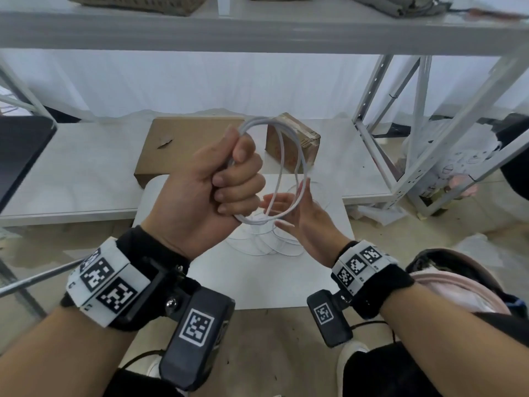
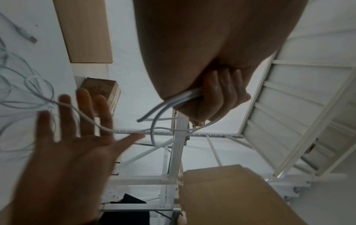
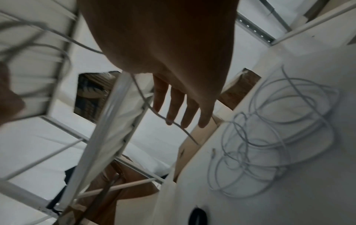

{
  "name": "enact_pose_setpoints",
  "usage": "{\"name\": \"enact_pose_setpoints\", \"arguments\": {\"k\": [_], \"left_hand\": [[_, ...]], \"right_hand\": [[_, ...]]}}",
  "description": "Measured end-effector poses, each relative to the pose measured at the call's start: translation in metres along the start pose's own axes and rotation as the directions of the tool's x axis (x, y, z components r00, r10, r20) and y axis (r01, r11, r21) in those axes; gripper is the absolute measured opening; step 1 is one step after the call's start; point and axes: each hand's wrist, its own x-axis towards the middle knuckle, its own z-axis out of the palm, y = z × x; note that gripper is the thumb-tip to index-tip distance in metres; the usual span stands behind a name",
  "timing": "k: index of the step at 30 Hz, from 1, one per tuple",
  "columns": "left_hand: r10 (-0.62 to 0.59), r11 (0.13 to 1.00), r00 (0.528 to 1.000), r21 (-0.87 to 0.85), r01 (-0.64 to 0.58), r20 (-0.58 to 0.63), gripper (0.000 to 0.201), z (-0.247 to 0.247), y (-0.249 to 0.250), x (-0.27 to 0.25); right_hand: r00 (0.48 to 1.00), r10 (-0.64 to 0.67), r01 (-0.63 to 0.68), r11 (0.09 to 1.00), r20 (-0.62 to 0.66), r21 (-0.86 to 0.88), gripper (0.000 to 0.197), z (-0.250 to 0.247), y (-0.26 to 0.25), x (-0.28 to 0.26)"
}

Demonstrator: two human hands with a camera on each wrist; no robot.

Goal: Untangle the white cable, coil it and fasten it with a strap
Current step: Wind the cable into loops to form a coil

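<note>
My left hand [image 1: 237,173] is raised in a fist and grips a bundle of loops of the white cable [image 1: 300,156]. The coil hangs to the right of the fist. In the left wrist view its fingers [image 2: 221,91] curl round the cable strands [image 2: 169,105]. My right hand [image 1: 289,207] is open behind the coil's lower part, fingers straight, and a strand [image 3: 163,117] crosses its fingertips [image 3: 179,106]. The rest of the cable lies in tangled loops [image 1: 266,245] on the small white table [image 1: 257,287], also seen as a loose pile [image 3: 269,137], with a plug end [image 2: 29,36].
A flat cardboard sheet [image 1: 183,144] and a small taped cardboard box [image 1: 297,138] lie on the low white shelf behind the table. A white metal rack frame [image 1: 400,133] stands to the right, a dark screen [image 1: 20,150] at the left, a shelf board [image 1: 257,32] overhead.
</note>
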Motion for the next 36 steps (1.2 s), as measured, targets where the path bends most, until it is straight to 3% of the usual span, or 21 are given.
{"name": "enact_pose_setpoints", "arguments": {"k": [4,6,8,10,15,21,25,31,34,36], "left_hand": [[0.039,0.992,0.998,-0.12,-0.032,0.057,0.032,-0.004,0.01,-0.005],[0.057,0.981,0.995,-0.187,-0.041,0.08,0.035,-0.007,0.014,-0.006],[0.079,0.962,0.992,-0.267,-0.051,0.094,0.04,-0.008,0.018,-0.007],[0.108,0.939,0.989,-0.336,-0.069,0.098,0.042,-0.008,0.021,-0.008],[0.17,0.901,0.982,-0.416,-0.124,0.075,0.042,-0.005,0.026,-0.011],[0.234,0.882,0.971,-0.432,-0.189,0.053,0.045,-0.008,0.034,-0.012],[0.284,0.918,0.959,-0.296,-0.265,0.023,0.043,-0.009,0.033,-0.009],[0.348,0.93,0.936,0.145,-0.338,-0.054,0.039,-0.003,0.018,0.0],[0.4,0.854,0.912,0.399,-0.335,-0.09,0.031,0.0,0.005,0.003],[0.449,0.712,0.891,0.629,-0.314,-0.063,0.027,0.001,-0.004,0.004]], "right_hand": [[0.997,0.027,-0.032,0.997,0.07,0.071,0.085,0.007,0.016,0.0],[0.994,0.015,-0.02,0.999,0.108,0.042,0.06,0.009,0.02,-0.002],[0.993,0.005,0.008,0.994,0.119,-0.109,0.027,0.011,0.022,-0.004],[0.993,0.0,0.025,0.977,0.116,-0.212,0.03,0.01,0.026,-0.004],[1.0,-0.01,0.02,0.929,0.027,-0.369,0.011,0.01,0.036,-0.002],[0.982,-0.064,0.018,0.967,-0.175,-0.252,0.016,0.008,0.034,0.001],[0.959,-0.102,0.067,0.988,-0.265,-0.14,0.019,0.01,0.022,0.0],[0.938,-0.12,0.107,0.992,-0.324,-0.06,0.008,0.022,-0.01,-0.008],[0.949,-0.106,0.088,0.993,-0.298,-0.074,0.008,0.028,-0.019,-0.014],[0.961,-0.131,0.094,0.983,-0.243,-0.156,0.009,0.031,-0.024,-0.018]]}}
